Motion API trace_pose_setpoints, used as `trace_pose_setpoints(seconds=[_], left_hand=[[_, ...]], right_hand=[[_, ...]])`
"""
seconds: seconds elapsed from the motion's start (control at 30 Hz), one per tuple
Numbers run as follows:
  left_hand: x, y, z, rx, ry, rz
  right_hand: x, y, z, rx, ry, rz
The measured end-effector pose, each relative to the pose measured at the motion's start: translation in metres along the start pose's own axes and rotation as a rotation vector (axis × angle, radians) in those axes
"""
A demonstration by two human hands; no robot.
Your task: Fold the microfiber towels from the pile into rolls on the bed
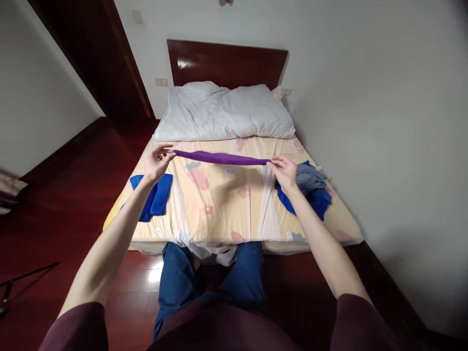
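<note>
A purple cloth [223,158] is stretched in a narrow band above the bed, its shadow falling on the sheet below. My left hand [158,161] pinches its left end between thumb and fingers. The right end is pinched by my right hand [284,170]. Folded blue cloths [161,195] lie on the bed under and beside my left wrist. Near my right hand is a loose pile with a grey-blue garment [310,176] on top of a blue cloth [321,201]. Whether the purple cloth is a garment I cannot tell.
The bed has a yellow patterned sheet [204,214]. A pale quilt [226,114] lies folded at its far end, before the dark wooden headboard [226,63]. A wall [383,122] runs along the right. At lower left, a thin black stand [29,274] shows on the floor.
</note>
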State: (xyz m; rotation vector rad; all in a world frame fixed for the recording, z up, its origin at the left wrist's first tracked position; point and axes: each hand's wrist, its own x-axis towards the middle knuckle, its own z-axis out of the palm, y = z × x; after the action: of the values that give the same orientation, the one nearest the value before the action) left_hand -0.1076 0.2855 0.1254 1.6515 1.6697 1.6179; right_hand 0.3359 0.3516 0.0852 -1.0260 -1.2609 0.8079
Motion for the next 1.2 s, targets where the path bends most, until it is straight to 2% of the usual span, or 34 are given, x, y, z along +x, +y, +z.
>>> trace_pose_setpoints(seconds=[0.07,0.17,0.27,0.37,0.43,0.53,0.67,0.77,0.9,1.0,1.1,1.2], left_hand=[[-0.029,-0.018,-0.002,0.101,-0.042,-0.009],[-0.089,-0.062,0.006,0.248,-0.158,-0.07],[-0.162,-0.114,0.022,0.327,-0.301,-0.298],[-0.225,-0.161,0.038,0.273,-0.397,-0.538],[-0.251,-0.185,0.047,0.18,-0.323,-0.627],[-0.262,-0.209,0.057,0.071,-0.207,-0.697],[-0.25,-0.218,0.059,0.073,-0.235,-0.707],[-0.247,-0.214,0.05,0.071,-0.238,-0.685],[-0.266,-0.202,0.029,0.072,-0.271,-0.583],[-0.288,-0.193,0.016,0.084,-0.317,-0.571],[-0.304,-0.188,0.013,0.119,-0.307,-0.609],[-0.308,-0.188,0.016,0.159,-0.316,-0.616]], right_hand=[[-0.024,0.023,-0.007,-0.069,-0.057,0.035],[-0.078,0.073,-0.011,-0.15,-0.14,0.133],[-0.147,0.126,-0.005,-0.193,-0.178,0.345],[-0.202,0.167,0.002,-0.219,-0.079,0.536],[-0.221,0.185,0.004,-0.231,-0.026,0.583],[-0.226,0.205,0.002,-0.239,0.018,0.629],[-0.218,0.218,-0.006,-0.23,0.039,0.655],[-0.22,0.219,-0.019,-0.222,0.024,0.655],[-0.23,0.214,-0.041,-0.221,-0.026,0.665],[-0.238,0.213,-0.051,-0.228,-0.107,0.671],[-0.244,0.215,-0.054,-0.249,-0.212,0.675],[-0.244,0.217,-0.052,-0.258,-0.253,0.686]])
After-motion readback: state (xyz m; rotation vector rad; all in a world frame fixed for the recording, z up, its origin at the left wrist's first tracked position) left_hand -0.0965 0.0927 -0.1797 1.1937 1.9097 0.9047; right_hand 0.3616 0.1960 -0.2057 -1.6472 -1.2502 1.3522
